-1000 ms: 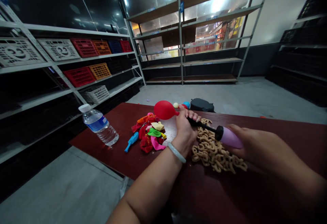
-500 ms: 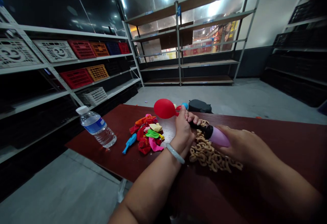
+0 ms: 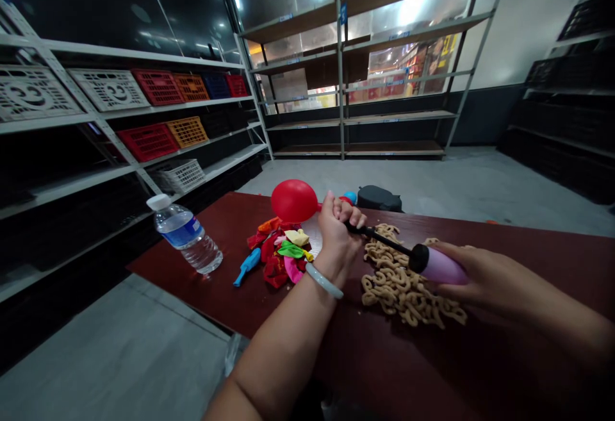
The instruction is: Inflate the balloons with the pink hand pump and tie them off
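Left hand (image 3: 337, 232): curled tight; I see it holding the neck of the red balloon (image 3: 294, 200) and the black front end of the pump (image 3: 446, 266).
Right hand (image 3: 497, 280): wrapped round the fat purple end of the pump, on the right.
Pump: smooth purple body and thin black rod, reaching between the hands, above the brown pieces (image 3: 408, 296).
Red balloon: shiny, egg-shaped, with air in it, sticking out left of the left hand.
Bracelet (image 3: 324, 281): pale, smooth ring on the left wrist.
Floppy balloons (image 3: 278, 266): soft, wrinkly heap on the left, in red, orange, pink, green, yellow and blue.
Brown pieces: curly and dull, in a loose pile on the right.
Bottle (image 3: 207, 253): clear, ridged plastic with a white cap, far to the left; its label (image 3: 183, 233) is blue, but I can't read the words.
Table (image 3: 175, 283): dark red-brown and shiny; a dark lump (image 3: 379, 198) and a blue round thing (image 3: 350, 197) show at its far edge.
Crates (image 3: 156, 88): plastic with holes, far left; two white ones wear smiley shapes.
Far shelves (image 3: 413, 116): grey metal posts and brown boards; their blue tags (image 3: 343, 14) are too small for me to read.
Floor (image 3: 480, 181): plain grey.
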Motion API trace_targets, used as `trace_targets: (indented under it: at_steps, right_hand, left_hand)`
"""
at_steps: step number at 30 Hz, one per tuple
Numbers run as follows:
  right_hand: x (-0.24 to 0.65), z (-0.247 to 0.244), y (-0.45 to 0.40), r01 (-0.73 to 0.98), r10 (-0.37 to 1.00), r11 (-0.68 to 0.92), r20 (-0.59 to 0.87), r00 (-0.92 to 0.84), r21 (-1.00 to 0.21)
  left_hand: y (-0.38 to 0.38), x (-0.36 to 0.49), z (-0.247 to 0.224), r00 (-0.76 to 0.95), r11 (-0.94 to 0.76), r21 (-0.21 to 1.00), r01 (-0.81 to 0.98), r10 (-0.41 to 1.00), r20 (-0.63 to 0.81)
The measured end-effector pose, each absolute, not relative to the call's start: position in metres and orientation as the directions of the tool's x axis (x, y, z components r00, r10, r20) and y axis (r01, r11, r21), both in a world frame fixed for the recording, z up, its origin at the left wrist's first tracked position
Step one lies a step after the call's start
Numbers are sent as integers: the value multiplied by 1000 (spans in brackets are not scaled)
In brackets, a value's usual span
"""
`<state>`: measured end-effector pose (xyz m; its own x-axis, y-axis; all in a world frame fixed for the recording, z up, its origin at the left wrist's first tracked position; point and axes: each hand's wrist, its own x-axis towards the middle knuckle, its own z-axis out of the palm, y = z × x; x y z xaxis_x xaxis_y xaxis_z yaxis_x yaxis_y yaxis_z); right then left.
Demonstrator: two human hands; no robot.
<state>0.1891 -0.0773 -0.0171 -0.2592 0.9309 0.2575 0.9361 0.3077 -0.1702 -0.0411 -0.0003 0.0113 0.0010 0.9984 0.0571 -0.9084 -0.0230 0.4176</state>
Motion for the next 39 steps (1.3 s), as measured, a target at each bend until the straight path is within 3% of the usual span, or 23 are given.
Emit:
trace_targets:
  at_steps: [3, 6, 8, 13, 15, 26, 33, 39]
  right_hand:
    - [174, -12, -80, 879, 932, 363, 140, -336, -308]
    - [168, -11, -81, 859, 926, 377, 121, -357, -348]
    - [164, -14, -82, 882, 929, 368, 141, -341, -294]
    - [146, -24, -89, 962, 905, 272, 331, -268, 35]
    - [139, -25, -92, 966, 877, 246, 407, -256, 77]
    - [183, -19, -73, 976, 930, 217, 296, -217, 34]
    - [160, -21, -82, 978, 935, 179, 290, -203, 107]
    - [147, -22, -88, 969, 914, 243, 327, -241, 35]
  left_hand:
    - [-19, -21, 10, 81, 51, 429, -902, 995, 52]
    - [-32, -7, 7, 134, 99, 445, -890, 990, 46]
    - [-34, -2, 4, 136, 107, 450, -887, 990, 32]
    - [-33, 0, 1, 122, 95, 453, -886, 992, 32]
    - [-31, -5, 5, 118, 81, 446, -891, 992, 54]
    - [13, -68, 19, -138, -178, 402, -898, 982, 127]
    - [-6, -32, 5, -18, -34, 412, -911, 999, 43]
    - [-41, 4, -2, 167, 121, 441, -889, 984, 65]
